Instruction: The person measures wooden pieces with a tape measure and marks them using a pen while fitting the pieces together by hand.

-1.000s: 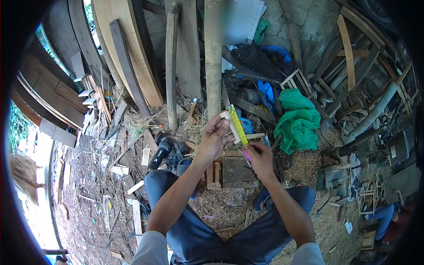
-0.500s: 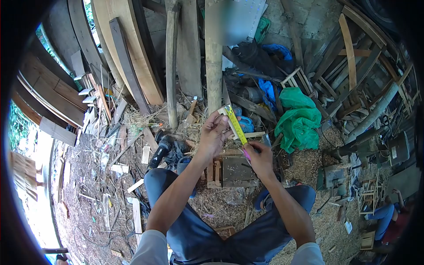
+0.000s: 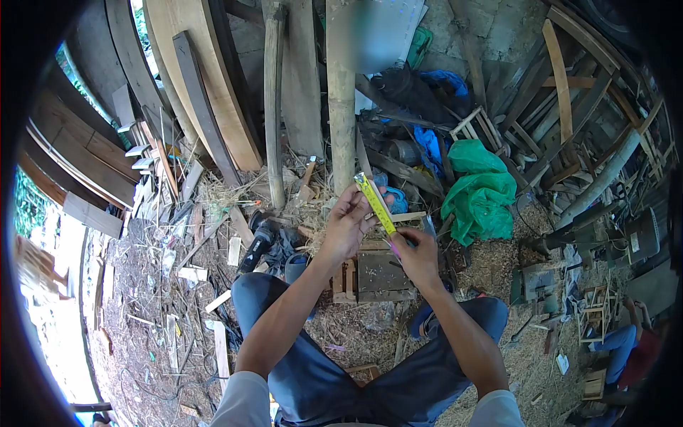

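Observation:
A yellow tape measure lies stretched out between my hands, its metal-tipped end up and to the left. My left hand is closed around a small pale wooden piece, mostly hidden behind the tape and fingers. The lower end of the tape and a pink part are in my right hand, whose fingers are bent round them. Below my hands sits a low wooden box with a dark panel and a shaped wooden part at its left side.
A black power tool lies left of the box. Green plastic is heaped at the right. Planks lean at the back left. Another person sits at the far right. Wood scraps litter the ground.
The tape has shifted slightly left and now covers more of the pale wooden piece. Both hands keep their hold, with my left hand turned a little.

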Available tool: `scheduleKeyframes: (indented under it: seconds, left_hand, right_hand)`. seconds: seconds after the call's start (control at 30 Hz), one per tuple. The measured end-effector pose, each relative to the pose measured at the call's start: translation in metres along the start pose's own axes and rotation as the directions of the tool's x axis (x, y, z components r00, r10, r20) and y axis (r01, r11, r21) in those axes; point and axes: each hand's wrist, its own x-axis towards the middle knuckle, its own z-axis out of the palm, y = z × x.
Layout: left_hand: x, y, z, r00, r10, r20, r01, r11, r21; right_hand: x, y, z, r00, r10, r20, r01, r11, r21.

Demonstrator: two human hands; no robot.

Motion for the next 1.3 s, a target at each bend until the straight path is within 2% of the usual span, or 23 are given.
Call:
scheduleKeyframes:
  seconds: [0.27, 0.4, 0.47, 0.6, 0.77, 1.0, 1.1, 1.17, 1.3]
  left_hand:
    - [0.0, 0.001, 0.002, 1.0, 0.003, -0.004, -0.003, 0.995, -0.104]
    - [-0.001, 0.005, 0.006, 0.999, 0.002, -0.046, -0.006, 0.997, -0.082]
    - [0.0, 0.008, 0.004, 1.0, -0.023, -0.02, 0.019, 0.982, -0.189]
    - [-0.001, 0.012, 0.006, 1.0, 0.009, 0.001, -0.008, 0.981, -0.192]
    - [-0.001, 0.009, 0.008, 0.996, 0.041, -0.083, -0.048, 0.996, -0.077]
    - [0.0, 0.012, 0.005, 0.996, 0.05, -0.077, -0.057, 0.994, -0.094]
    - [0.002, 0.009, 0.001, 0.99, 0.088, -0.106, -0.093, 0.994, -0.049]
    - [0.004, 0.007, -0.005, 0.983, 0.116, -0.141, -0.105, 0.991, 0.087]
    - [0.0, 0.007, 0.002, 0.98, 0.116, -0.16, -0.094, 0.986, 0.135]
  right_hand:
    - [0.002, 0.005, 0.001, 0.999, 0.032, 0.005, -0.032, 0.999, -0.006]
    - [0.001, 0.0, -0.001, 1.0, 0.028, 0.008, -0.027, 0.999, -0.022]
    - [0.002, 0.003, -0.001, 1.0, 0.007, 0.013, -0.006, 1.0, -0.024]
    - [0.002, 0.008, 0.0, 1.0, 0.017, 0.023, -0.016, 0.999, -0.043]
    - [0.002, 0.007, 0.001, 0.998, 0.045, 0.036, -0.043, 0.998, -0.054]
    - [0.003, 0.013, 0.004, 1.0, 0.004, 0.012, -0.003, 0.999, -0.042]
    - [0.002, 0.006, 0.001, 1.0, -0.02, -0.005, 0.02, 0.997, -0.071]
    - [0.001, 0.0, 0.0, 0.999, -0.033, -0.011, 0.032, 0.995, -0.092]
    - [0.001, -0.011, -0.003, 0.999, -0.043, -0.016, 0.041, 0.992, -0.121]
